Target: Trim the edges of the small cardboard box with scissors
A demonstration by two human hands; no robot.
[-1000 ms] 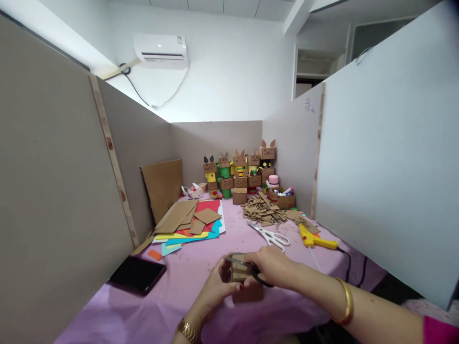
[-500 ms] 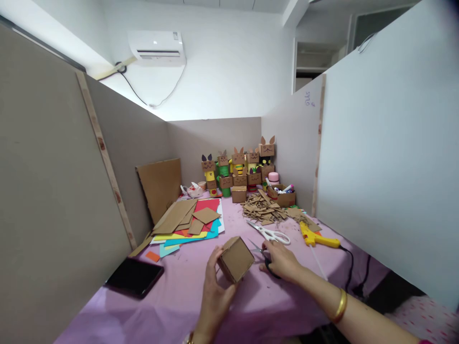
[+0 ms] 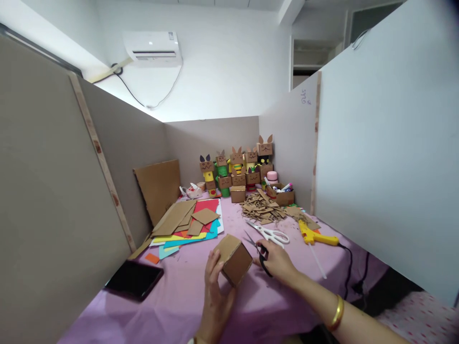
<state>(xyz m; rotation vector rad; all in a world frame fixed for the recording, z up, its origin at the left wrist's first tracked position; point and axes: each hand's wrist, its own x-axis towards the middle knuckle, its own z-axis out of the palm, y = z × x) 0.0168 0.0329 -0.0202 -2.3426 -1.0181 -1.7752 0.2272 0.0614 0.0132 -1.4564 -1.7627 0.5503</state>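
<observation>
A small cardboard box (image 3: 234, 260) is tilted above the purple tablecloth (image 3: 172, 306), near the front. My left hand (image 3: 218, 291) grips it from the left and below, fingers on its left side. To the right of the box, my right hand (image 3: 278, 260) holds black-handled scissors (image 3: 263, 258), whose blades point up and left with the tips slightly apart. Just beyond that hand, white-handled scissors (image 3: 272, 235) lie on the cloth.
Cardboard sheets (image 3: 175, 217) lie on coloured paper (image 3: 211, 235) at the left, behind a black tablet (image 3: 134, 280). Cardboard scraps (image 3: 263, 208) are heaped at the back. A yellow glue gun (image 3: 319, 236) with its cord lies right. Cardboard figures (image 3: 236, 167) stand at the back.
My left hand has turned the box, so more of its top face shows. The black-handled scissors have shifted slightly left and rotated in my right hand. The view has moved a little.
</observation>
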